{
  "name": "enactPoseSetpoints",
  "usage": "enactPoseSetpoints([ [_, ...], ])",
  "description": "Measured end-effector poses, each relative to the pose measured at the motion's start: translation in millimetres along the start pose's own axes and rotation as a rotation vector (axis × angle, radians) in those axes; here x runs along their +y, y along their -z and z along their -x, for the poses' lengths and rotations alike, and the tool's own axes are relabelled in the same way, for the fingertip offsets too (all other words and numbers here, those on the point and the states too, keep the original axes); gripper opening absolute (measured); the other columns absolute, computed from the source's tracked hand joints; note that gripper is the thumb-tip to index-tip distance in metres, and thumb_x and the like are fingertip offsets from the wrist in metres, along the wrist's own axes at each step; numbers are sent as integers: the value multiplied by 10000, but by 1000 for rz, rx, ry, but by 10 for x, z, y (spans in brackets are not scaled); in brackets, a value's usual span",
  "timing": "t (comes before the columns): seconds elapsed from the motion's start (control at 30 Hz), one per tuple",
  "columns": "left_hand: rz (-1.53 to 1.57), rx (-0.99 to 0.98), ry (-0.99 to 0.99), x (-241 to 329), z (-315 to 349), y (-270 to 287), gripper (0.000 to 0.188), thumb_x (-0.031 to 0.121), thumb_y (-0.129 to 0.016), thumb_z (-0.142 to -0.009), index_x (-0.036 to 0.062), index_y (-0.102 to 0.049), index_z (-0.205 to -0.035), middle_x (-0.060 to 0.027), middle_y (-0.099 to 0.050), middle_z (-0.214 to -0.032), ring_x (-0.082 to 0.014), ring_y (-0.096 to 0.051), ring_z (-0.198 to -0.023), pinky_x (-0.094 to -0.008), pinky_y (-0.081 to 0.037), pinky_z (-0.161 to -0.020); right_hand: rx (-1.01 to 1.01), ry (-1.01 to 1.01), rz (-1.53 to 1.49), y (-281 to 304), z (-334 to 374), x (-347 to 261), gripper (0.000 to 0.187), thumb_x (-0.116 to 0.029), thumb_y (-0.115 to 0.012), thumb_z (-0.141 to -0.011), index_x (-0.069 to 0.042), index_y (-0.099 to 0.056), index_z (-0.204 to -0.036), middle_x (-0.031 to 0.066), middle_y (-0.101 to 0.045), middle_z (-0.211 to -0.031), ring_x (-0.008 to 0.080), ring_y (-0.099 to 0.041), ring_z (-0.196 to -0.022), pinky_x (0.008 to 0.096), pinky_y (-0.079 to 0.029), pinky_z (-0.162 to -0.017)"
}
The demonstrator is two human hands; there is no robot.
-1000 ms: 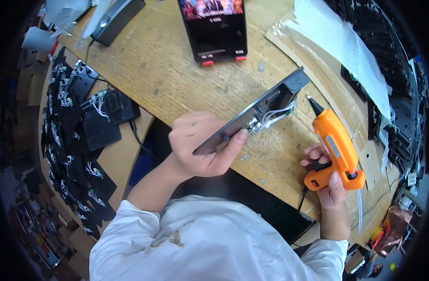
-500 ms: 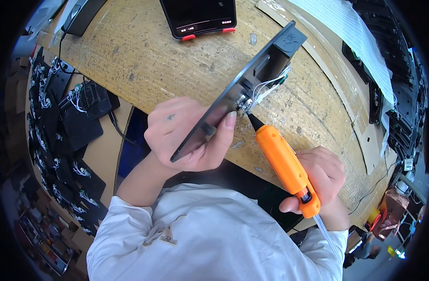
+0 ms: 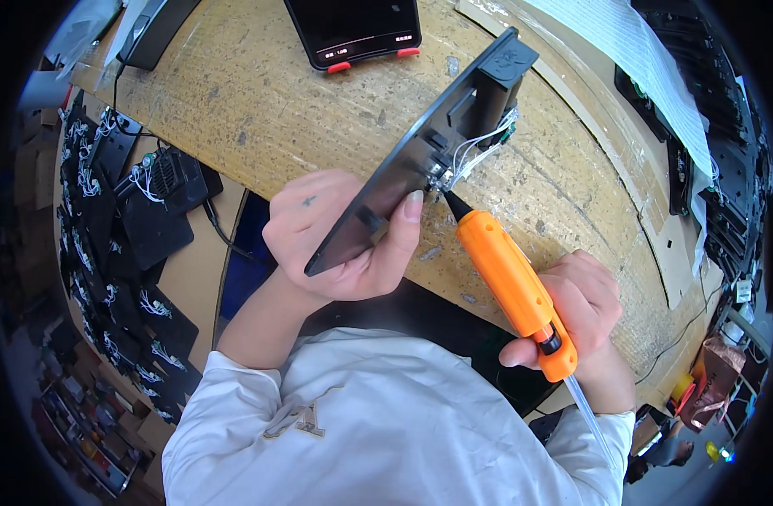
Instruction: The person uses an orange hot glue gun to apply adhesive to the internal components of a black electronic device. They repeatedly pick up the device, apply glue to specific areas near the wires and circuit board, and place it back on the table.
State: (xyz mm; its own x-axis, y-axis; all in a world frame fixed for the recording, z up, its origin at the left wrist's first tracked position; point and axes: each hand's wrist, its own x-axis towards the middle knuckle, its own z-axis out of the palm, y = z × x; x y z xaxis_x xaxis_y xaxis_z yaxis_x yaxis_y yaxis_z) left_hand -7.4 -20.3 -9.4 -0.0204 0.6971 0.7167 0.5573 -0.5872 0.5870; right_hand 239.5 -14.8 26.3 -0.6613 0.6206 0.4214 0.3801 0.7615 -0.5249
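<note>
My left hand is closed on the lower part of a black plastic panel, thumb on its inner face and fingers behind. The panel is held tilted above the table. White wires run across its inner face to a small green circuit board, near a black box-shaped part at its upper end. My right hand is wrapped round an orange hot glue gun, with a clear glue stick out of its back end. The gun's black nozzle is at a small metallic part by the wires, close to my left thumb.
A dark-screened device on red feet stands at the table's far side. Many black panels with wires are piled at left, beside a black device with a cable. Cardboard and white foam sheet lie at right, with more black parts.
The panel and glue gun have shifted slightly in view, the panel's upper end a little up and left. Both hands keep their hold, and the nozzle stays at the metallic part.
</note>
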Motion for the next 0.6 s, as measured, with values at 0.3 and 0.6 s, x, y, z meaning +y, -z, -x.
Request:
enactPoseSetpoints([
  [0.3,15,5,64,37,-41,8,68,7,-684,-724,-28,-631,-700,-62,-567,-547,-161,-525,-412,-242,-391,-416,2,12,-11,24,21,-16,651,-650,-684,-696,-14,-556,-640,21,-431,-495,162,-428,-375,272,-311,-369],
  [0.6,44,22,124,51,-50,-16,50,5,-672,-738,-37,-647,-744,-66,-577,-561,-166,-533,-420,-247,-403,-425,0,-13,19,2,10,-42,621,-618,-686,-720,-27,-537,-604,17,-400,-475,162,-411,-357,273,-302,-352],
])
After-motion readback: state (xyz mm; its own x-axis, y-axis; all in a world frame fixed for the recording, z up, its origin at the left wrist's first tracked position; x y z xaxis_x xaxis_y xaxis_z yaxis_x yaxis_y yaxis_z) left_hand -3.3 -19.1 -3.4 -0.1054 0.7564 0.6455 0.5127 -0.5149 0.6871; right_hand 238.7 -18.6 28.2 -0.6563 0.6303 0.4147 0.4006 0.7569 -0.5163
